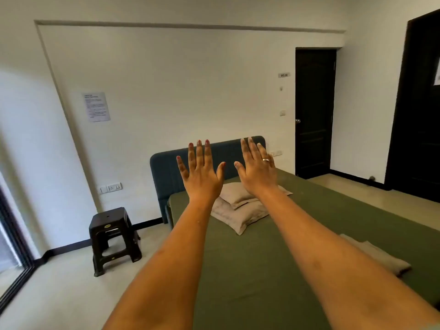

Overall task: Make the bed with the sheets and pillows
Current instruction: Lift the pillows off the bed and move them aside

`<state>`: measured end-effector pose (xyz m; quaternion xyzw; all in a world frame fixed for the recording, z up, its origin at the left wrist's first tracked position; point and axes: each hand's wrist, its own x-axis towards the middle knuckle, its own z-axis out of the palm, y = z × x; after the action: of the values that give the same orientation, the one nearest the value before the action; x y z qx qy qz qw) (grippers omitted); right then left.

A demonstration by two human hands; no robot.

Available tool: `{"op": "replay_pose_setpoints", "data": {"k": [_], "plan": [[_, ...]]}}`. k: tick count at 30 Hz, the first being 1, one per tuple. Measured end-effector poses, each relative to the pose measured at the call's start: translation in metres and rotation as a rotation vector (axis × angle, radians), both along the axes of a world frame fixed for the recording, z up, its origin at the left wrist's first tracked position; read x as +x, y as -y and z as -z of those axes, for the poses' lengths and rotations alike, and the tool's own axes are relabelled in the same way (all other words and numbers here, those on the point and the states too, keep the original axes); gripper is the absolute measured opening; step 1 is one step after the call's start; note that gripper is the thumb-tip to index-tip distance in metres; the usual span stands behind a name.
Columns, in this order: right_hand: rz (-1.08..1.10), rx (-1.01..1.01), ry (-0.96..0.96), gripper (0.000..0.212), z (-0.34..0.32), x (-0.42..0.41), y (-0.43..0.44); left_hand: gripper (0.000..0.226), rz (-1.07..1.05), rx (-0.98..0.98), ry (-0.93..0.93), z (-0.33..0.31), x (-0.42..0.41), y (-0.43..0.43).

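Note:
The bed is covered by a smooth olive-green sheet [262,270] and ends at a dark blue headboard [166,170]. Two beige pillows [240,210] lie stacked near the headboard. A folded beige cloth [381,256] lies on the sheet at the right. I hold both arms out over the bed. My left hand [202,172] and my right hand [258,167] are raised in the air, fingers straight and spread, backs toward me, holding nothing. They hover above the pillows without touching them.
A dark plastic stool [114,236] stands on the floor left of the bed. Two dark doors are in view: one [314,110] behind the bed, another [421,108] at the right edge. A glass sliding door frame [14,234] is at the far left.

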<state>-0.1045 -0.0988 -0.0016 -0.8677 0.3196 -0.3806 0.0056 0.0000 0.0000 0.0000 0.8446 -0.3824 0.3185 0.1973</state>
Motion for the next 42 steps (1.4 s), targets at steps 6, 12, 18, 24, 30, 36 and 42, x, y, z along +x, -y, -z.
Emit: {"op": "replay_pose_setpoints", "data": {"k": [6, 12, 18, 24, 30, 36, 42], "plan": [[0.042, 0.056, -0.081, 0.064, 0.033, 0.045, -0.036, 0.073, -0.007, 0.042, -0.008, 0.029, 0.052, -0.035], [0.066, 0.106, -0.143, 0.063, 0.063, 0.125, -0.093, 0.074, -0.027, 0.11, -0.043, 0.061, 0.137, -0.101], [0.084, 0.127, -0.179, 0.064, 0.082, 0.186, -0.13, 0.074, -0.054, 0.154, -0.03, 0.077, 0.199, -0.15], [0.065, 0.139, -0.214, 0.063, 0.094, 0.24, -0.138, 0.074, -0.079, 0.161, -0.045, 0.083, 0.245, -0.162], [0.058, 0.197, -0.257, 0.063, 0.113, 0.307, -0.122, 0.074, -0.09, 0.233, -0.067, 0.107, 0.3, -0.143], [0.077, 0.269, -0.294, 0.064, 0.148, 0.388, -0.057, 0.073, -0.087, 0.308, -0.085, 0.137, 0.38, -0.078], [0.135, 0.389, -0.376, 0.063, 0.182, 0.456, 0.056, 0.073, -0.011, 0.421, -0.157, 0.171, 0.457, 0.042]]}}
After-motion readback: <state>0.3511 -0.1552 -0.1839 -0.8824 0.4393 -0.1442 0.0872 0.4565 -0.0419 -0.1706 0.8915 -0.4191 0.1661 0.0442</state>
